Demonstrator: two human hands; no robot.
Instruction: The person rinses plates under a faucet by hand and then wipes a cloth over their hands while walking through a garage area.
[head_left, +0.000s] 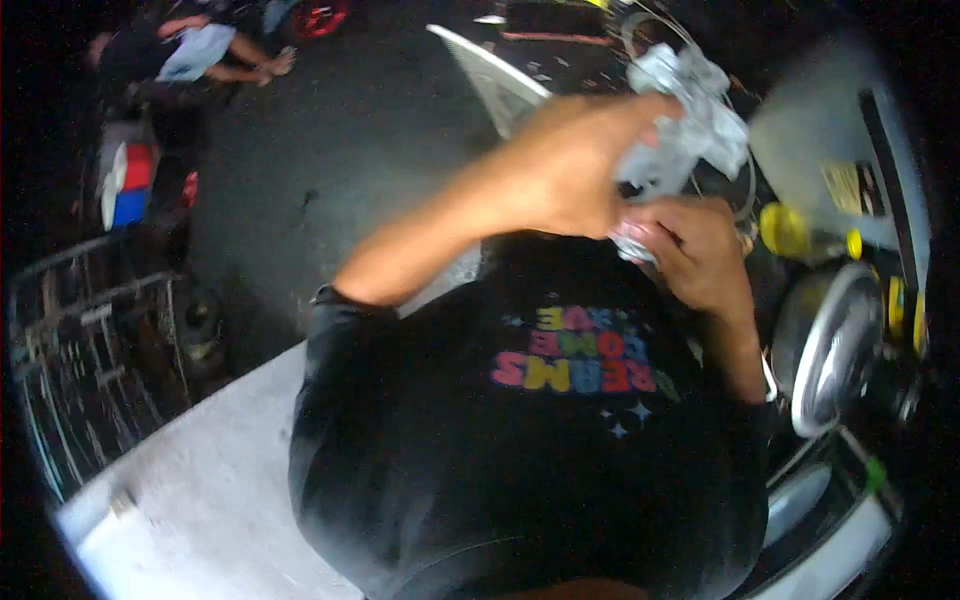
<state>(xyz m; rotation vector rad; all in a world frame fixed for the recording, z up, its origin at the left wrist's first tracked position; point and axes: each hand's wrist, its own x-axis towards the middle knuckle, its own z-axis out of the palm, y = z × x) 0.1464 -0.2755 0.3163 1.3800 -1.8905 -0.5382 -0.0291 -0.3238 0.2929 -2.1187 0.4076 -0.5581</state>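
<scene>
A crumpled, thin white plastic bag (697, 112) is up in front of my black shirt, to the right of centre. My left hand (577, 165) reaches across from the left, and its fingers close on the near side of the bag. Just below it, my right hand (697, 247) is curled around a small bunched piece, whitish and pink (634, 238). Blur hides whether that piece is part of the bag. Both hands are close together, the left one higher.
A white slab (202, 480) lies at lower left beside a metal rack (97, 322). A perforated white panel (491, 75) stands beyond my left hand. On the right are a yellow-lidded container (787, 229) and a round metal lid (832, 352). A person (199, 52) is at upper left.
</scene>
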